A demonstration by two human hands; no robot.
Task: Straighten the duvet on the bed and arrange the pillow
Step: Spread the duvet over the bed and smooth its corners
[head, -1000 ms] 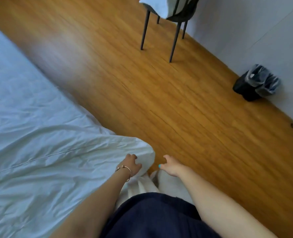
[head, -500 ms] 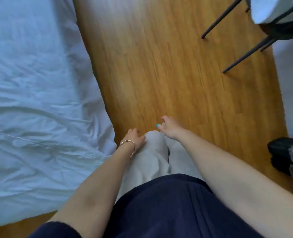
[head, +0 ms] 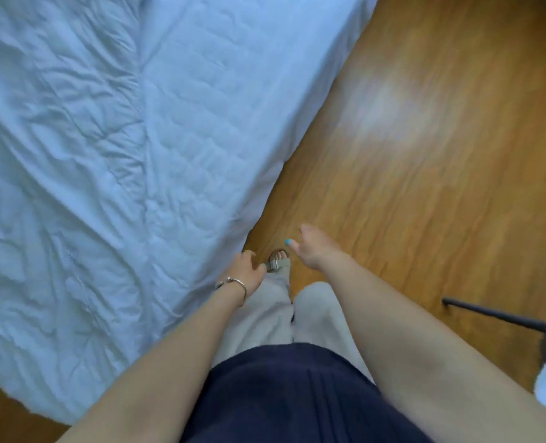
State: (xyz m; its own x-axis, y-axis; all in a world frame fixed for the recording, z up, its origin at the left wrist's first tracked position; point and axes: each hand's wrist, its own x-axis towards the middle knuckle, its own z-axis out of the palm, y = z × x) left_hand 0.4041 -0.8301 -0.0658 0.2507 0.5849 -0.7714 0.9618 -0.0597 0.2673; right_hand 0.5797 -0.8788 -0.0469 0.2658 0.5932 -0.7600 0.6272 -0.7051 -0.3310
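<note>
Down below the camera, the pale blue-white duvet point(head: 105, 155) covers the bed across the whole left and upper-left of the view, wrinkled throughout, with a long fold running down its middle and its right edge hanging beside the wooden floor point(head: 425, 155). No pillow can be made out.

Just off that hanging edge, the left hand point(head: 247, 271) hangs low with its fingers loosely curled and nothing in them; it sits right beside the duvet's border, and whether it brushes the fabric cannot be told. A thin bracelet point(head: 235, 282) circles its wrist.

Over the floor to the right, the right hand point(head: 316, 251) is apart from the duvet, fingers spread and slack, empty, with a teal nail showing.

Between the two hands a sandalled foot point(head: 278, 259) shows under light trousers point(head: 297, 314). A dark chair leg point(head: 489, 313) crosses the floor at the right edge.
</note>
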